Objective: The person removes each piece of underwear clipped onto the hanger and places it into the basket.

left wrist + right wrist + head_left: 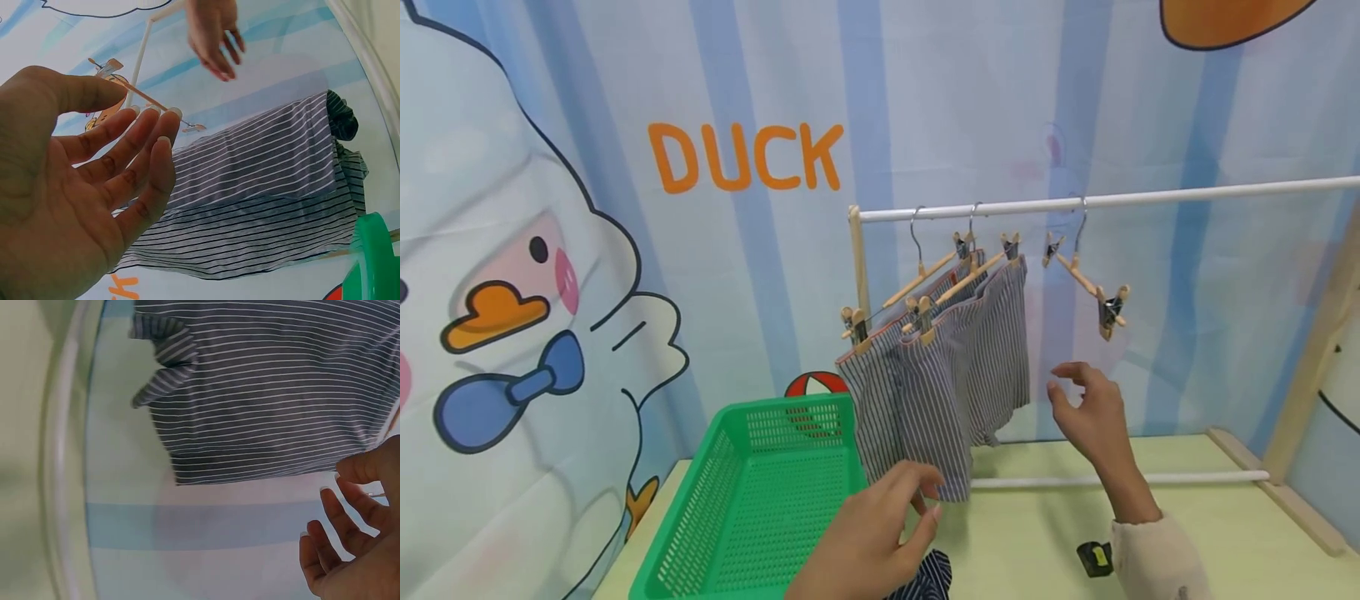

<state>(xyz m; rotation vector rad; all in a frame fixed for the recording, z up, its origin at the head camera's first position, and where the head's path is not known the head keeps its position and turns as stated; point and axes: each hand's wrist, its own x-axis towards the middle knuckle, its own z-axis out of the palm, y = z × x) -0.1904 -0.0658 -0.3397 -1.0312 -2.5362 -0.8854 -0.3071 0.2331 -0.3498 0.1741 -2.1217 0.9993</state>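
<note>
Two pairs of striped shorts hang from clip hangers on a white rail (1210,193). The front pair (936,400) partly covers the pair behind it (868,400). Just below and in front of them is my left hand (880,533), its fingers loosely bent and nothing between them. My right hand (1093,412) is raised to the right of the shorts, thumb and fingers apart and holding nothing. Above it hangs a bare wooden clip hanger (1078,275). Dark striped cloth (928,577) lies on the table, partly hidden by my left hand.
A green plastic basket (730,414) stands on the pale table (1030,521) left of the rack. A small black object with a yellow mark (1095,558) lies near my right sleeve. A lower white bar (1195,478) and wooden side post (1311,333) frame the rack before a printed curtain.
</note>
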